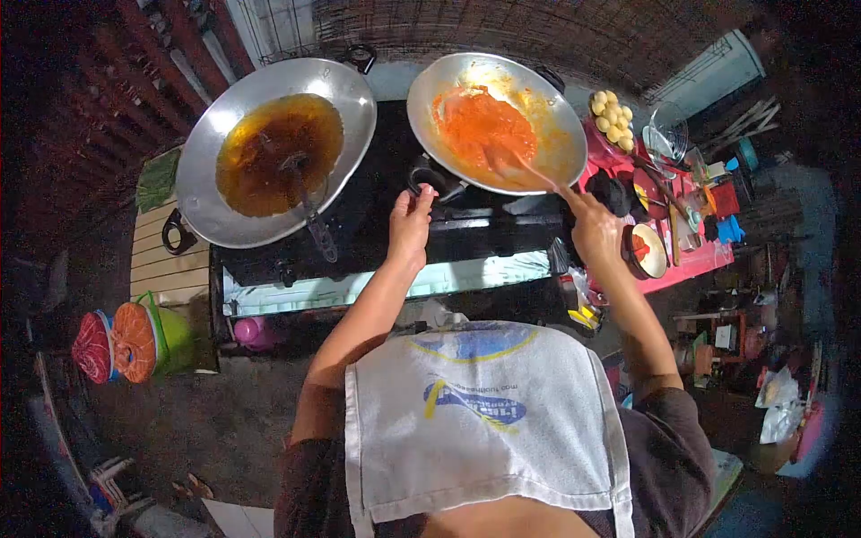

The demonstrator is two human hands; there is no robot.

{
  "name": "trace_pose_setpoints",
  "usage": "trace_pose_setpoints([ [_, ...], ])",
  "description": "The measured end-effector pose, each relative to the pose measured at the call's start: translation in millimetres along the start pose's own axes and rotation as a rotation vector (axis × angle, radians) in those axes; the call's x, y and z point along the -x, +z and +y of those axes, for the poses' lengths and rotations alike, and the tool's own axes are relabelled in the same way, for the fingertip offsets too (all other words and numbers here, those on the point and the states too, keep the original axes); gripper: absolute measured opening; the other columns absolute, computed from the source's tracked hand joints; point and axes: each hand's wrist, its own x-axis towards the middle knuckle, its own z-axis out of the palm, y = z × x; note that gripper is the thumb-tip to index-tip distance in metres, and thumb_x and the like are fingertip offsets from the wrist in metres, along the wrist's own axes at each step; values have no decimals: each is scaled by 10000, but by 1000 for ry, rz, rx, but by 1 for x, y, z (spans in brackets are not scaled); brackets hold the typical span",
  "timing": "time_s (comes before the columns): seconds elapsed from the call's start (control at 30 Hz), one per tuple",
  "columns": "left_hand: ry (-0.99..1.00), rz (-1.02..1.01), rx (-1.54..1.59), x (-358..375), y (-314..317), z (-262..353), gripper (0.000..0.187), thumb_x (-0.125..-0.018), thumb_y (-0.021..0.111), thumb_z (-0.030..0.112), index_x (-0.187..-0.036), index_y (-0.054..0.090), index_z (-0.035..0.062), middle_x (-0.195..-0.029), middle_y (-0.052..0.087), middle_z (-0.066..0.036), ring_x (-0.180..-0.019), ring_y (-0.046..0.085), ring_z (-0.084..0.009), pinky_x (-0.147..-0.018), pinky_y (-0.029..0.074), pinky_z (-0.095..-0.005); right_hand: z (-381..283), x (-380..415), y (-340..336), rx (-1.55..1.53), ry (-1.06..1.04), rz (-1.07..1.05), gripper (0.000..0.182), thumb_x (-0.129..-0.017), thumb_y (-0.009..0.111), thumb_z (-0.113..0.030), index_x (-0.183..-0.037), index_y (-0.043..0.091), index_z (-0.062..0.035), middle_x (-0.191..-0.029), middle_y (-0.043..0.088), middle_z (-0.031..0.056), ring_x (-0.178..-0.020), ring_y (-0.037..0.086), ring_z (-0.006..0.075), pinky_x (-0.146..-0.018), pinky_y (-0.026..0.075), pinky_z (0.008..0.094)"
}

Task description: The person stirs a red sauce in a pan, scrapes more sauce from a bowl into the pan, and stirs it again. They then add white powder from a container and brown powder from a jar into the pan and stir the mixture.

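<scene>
My left hand (412, 231) grips the black side handle (432, 176) of the right-hand wok (567, 125), with its fingers closed around it. My right hand (595, 229) is closed on the shaft of a wooden spatula (531, 174). The spatula's blade dips into thick orange-red sauce (489, 124) in that wok. Yellowish smears of sauce coat the wok's inner wall. To the left, a larger wok (359, 117) holds dark amber oil (269, 152), and a metal utensil with a dark handle (321, 238) rests in it, its head partly under the oil.
Both woks sit on a black stove (386, 134). On the right, a pink table (695, 262) bears a pile of peeled eggs (612, 118), a small bowl (657, 255) with red paste, and utensils. Several lidded or covered buckets (179, 332) stand at left. A white apron (489, 421) covers my chest.
</scene>
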Motion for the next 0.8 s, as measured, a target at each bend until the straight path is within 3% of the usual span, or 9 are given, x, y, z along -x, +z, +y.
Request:
trace_pose_setpoints([
  [0.07, -21, 5, -17, -2, -2, 0, 176, -828, 548, 291, -893, 554, 127, -846, 554, 43, -730, 418, -59, -664, 334, -226, 3, 4, 6, -28, -28, 123, 482, -682, 476, 1, -1114, 532, -204, -812, 550, 75, -689, 578, 266, -549, 464, 390],
  [0.27, -3, -10, -35, -4, -4, 0, 184, -829, 546, 293, -897, 556, 122, -849, 551, 46, -735, 427, -61, -667, 338, -231, 19, -13, -5, 1, 18, 26, 488, -683, 464, 9, -1091, 542, -247, -835, 558, 71, -636, 590, 280, -542, 477, 387],
  [0.5, -18, 27, -30, -3, -1, -1, 188, -833, 541, 292, -908, 554, 120, -856, 549, 48, -750, 430, -60, -680, 336, -236, 121, -81, 33, 251, 88, 95, 429, -715, 466, -91, -1107, 527, -256, -819, 597, 122, -642, 602, 296, -520, 476, 417],
  [0.6, -10, 37, -8, -3, -1, -3, 186, -836, 538, 290, -916, 556, 123, -861, 546, 47, -750, 424, -60, -684, 331, -230, 121, -65, 33, 240, 62, 27, 422, -727, 454, -108, -1116, 521, -257, -822, 599, 155, -680, 603, 300, -543, 480, 413],
  [0.67, 6, 27, -27, -2, -1, -2, 191, -836, 539, 293, -926, 557, 126, -869, 545, 47, -751, 425, -58, -685, 326, -225, 101, -44, 32, 181, 2, -126, 410, -735, 473, -91, -1112, 526, -244, -867, 601, 125, -698, 597, 310, -584, 483, 421],
  [0.8, 23, 36, 3, -4, 0, -3, 191, -836, 539, 293, -930, 558, 128, -877, 551, 42, -752, 428, -54, -684, 321, -217, 37, -26, 2, -8, -46, -168, 399, -725, 513, -92, -1098, 535, -231, -886, 603, 101, -706, 600, 280, -582, 473, 408],
])
